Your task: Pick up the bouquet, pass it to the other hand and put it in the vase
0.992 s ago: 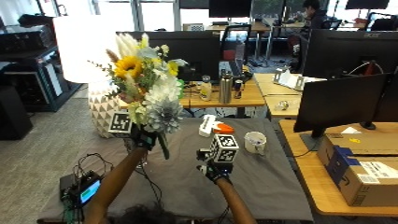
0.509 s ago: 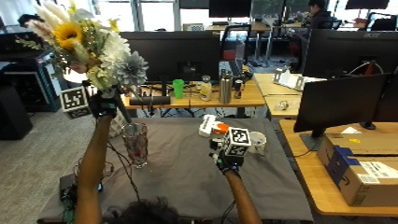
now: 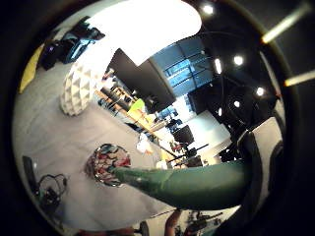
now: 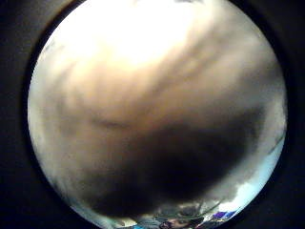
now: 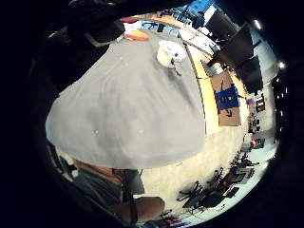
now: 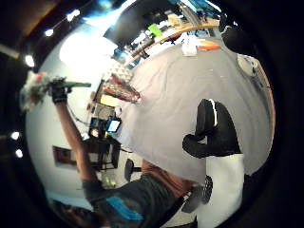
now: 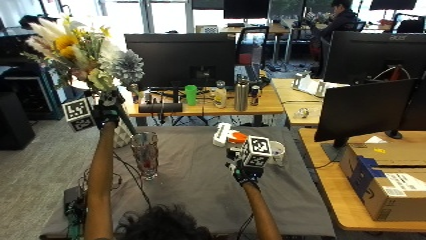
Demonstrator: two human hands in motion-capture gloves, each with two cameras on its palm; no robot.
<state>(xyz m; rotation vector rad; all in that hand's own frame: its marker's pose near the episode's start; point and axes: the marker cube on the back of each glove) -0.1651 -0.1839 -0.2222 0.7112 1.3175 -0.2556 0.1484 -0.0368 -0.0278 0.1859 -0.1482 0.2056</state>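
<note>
My left hand (image 7: 106,111) is raised high at the table's left and grips the green stems (image 3: 187,182) of the bouquet (image 7: 80,50), an upright bunch of yellow, white and grey flowers. The stem ends hang above and just left of the clear glass vase (image 7: 145,155), which stands on the grey cloth (image 7: 200,190). From the left palm the vase's mouth (image 3: 107,164) shows below the stem tips. My right hand (image 7: 246,170) hovers over the middle of the cloth, holding nothing, its thumb (image 6: 213,133) relaxed. The right thumb view shows the left hand (image 6: 59,90) with the bouquet.
A white mug (image 7: 276,150) and a white-and-orange object (image 7: 226,134) sit on the cloth behind my right hand. A white faceted lamp base (image 3: 81,88) stands at the far left corner. Cables (image 7: 73,200) lie at the left edge, monitors behind, cardboard boxes (image 7: 386,175) at right.
My left hand has swung the bouquet up and to the left, away from the table's middle, uncovering the vase. My right hand has barely shifted.
</note>
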